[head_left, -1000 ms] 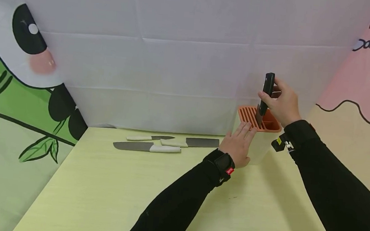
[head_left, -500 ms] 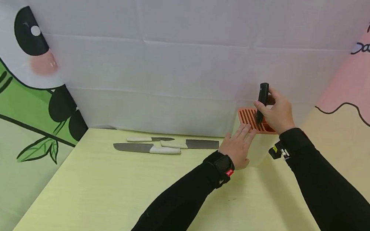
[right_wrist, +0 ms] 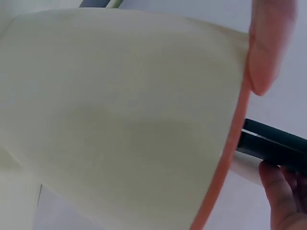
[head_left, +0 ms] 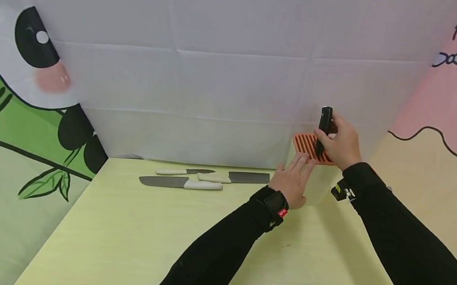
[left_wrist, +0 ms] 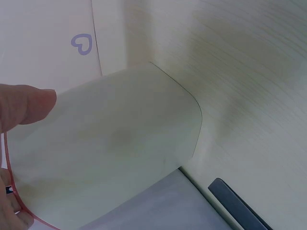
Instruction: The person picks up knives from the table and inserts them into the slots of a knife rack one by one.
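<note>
In the head view my right hand [head_left: 343, 143] grips the black handle of a knife [head_left: 325, 124], which stands upright in the slotted orange top of a pale knife block [head_left: 319, 183]. The blade is hidden inside. The right wrist view shows the dark knife handle [right_wrist: 276, 146] just above the orange rim [right_wrist: 224, 167], with my fingers [right_wrist: 276, 191] against it. My left hand [head_left: 291, 180] rests on the near left side of the block, its straight fingers reaching the top rim. In the left wrist view, the thumb [left_wrist: 38, 103] lies along the block's pale wall [left_wrist: 110, 139].
Left of the block lie a cleaver [head_left: 249, 178], a small knife [head_left: 172, 172] and a larger knife [head_left: 167, 181], all with white handles. Behind the pale table [head_left: 120, 233] hangs a light cloth backdrop [head_left: 217, 86], close to the block.
My right hand has moved down with the knife, whose blade was partly visible and is now inside the block. The left hand has stayed in place.
</note>
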Tool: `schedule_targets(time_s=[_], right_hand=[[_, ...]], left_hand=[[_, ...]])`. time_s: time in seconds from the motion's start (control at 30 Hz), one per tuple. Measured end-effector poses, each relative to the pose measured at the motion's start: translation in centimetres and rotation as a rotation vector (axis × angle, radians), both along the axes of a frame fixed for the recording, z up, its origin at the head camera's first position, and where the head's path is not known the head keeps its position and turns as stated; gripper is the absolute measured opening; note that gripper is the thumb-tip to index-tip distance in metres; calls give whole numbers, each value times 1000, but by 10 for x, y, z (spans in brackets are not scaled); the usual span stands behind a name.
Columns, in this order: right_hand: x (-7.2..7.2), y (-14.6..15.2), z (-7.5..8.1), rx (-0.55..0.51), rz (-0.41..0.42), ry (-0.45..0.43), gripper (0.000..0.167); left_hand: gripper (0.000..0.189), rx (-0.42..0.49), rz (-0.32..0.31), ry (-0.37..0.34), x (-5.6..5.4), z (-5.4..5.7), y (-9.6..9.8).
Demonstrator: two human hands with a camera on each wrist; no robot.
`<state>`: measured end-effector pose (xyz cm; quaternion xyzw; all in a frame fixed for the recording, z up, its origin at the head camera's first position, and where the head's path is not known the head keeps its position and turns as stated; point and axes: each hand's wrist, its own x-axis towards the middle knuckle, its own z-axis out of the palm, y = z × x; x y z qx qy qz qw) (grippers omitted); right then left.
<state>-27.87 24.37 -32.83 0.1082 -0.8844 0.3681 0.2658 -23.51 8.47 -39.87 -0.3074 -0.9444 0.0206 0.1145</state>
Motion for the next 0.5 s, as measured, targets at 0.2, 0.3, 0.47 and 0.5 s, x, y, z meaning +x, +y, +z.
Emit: schedule_targets(time_s=[0.2,0.3,0.47,0.5], right_hand=[[-2,-1,1,29,-63,57,66],[-1,-2,3,53,-87,91,69],[0,-3,1,87,-124,103,69],[0,-3,-1,85,-126,95,70]], left_hand=[[99,0,1,12,0,0,0],[99,0,2,13,0,1,0],[98,8,-1,0,0,0,0],[98,11,-2,-2,0,0,0]])
